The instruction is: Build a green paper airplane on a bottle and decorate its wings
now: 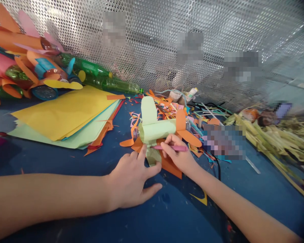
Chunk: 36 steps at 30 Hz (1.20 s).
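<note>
A toy plane [159,129], made of a plastic bottle wrapped in pale green paper, lies on the blue table with orange paper pieces at both ends. One pale green wing [148,109] points away from me; the other wing [153,157] lies towards me in shadow. My left hand [130,177] rests with its fingers spread, fingertips on the near wing. A pink marker [180,148] is pinched in my right hand [178,155], its tip at the near wing close to the bottle. Under that wing lies orange paper [173,167].
Coloured paper sheets [58,113] are stacked on the left, below green bottles [111,82] and several paper-covered bottle crafts [22,42]. Paper scraps [164,109] cover the area behind the plane. Dry husks [263,136] lie right. A perforated metal wall [152,44] stands behind.
</note>
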Motion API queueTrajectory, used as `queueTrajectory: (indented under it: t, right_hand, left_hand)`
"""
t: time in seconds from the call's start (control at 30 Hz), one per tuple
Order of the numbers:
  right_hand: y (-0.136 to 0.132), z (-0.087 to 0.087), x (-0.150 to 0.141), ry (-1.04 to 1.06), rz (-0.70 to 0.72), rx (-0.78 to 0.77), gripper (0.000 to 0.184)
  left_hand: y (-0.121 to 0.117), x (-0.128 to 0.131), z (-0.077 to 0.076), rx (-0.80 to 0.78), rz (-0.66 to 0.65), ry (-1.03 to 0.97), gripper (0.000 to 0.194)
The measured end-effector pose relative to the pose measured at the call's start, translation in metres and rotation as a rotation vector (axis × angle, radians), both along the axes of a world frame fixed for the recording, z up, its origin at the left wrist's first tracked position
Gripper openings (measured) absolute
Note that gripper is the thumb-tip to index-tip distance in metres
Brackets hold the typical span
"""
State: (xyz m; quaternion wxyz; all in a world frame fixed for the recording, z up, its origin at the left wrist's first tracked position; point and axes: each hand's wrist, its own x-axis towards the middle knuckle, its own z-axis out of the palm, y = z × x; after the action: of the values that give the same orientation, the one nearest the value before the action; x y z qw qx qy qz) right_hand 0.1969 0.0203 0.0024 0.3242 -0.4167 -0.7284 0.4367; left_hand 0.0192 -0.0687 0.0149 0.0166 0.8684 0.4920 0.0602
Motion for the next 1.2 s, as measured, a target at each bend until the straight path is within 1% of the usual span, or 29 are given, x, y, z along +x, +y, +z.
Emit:
queueTrajectory:
  t: [0.2, 0.47, 0.53, 0.87, 1.03, 1.2]
  right_hand:
    - [0.0010, -0.0019, 0.0009, -0.001, 0.005, 0.005, 0.022]
    - [0.0018, -0.0006, 0.0008, 0.011, 0.009, -0.047, 0.023]
    - [0.0029, -0.0003, 0.0008, 0.013, 0.021, -0.059, 0.023]
    - [0.0024, 0.0010, -0.0008, -0.001, 0.025, -0.013, 0.022]
    - [0.0015, 0.0012, -0.0006, -0.037, -0.002, -0.052, 0.023]
    - [0.0016, 0.0004, 0.0000, 0.007, 0.015, -0.086, 0.022]
  left_hand:
    - [0.0006, 0.0000, 0.0005, -0.008, 0.010, 0.003, 0.045]
    - [0.0023, -0.0007, 0.0010, -0.045, 0.002, 0.003, 0.046]
    - [0.0028, -0.0007, 0.0009, -0.040, -0.002, 0.007, 0.045]
    - [0.0003, -0.0011, -0.0022, 0.013, 0.003, -0.017, 0.046]
    - [0.0005, -0.0021, -0.0004, -0.019, 0.001, -0.017, 0.045]
    - [0.0021, -0.0036, -0.0002, -0.043, -0.014, -0.041, 0.044]
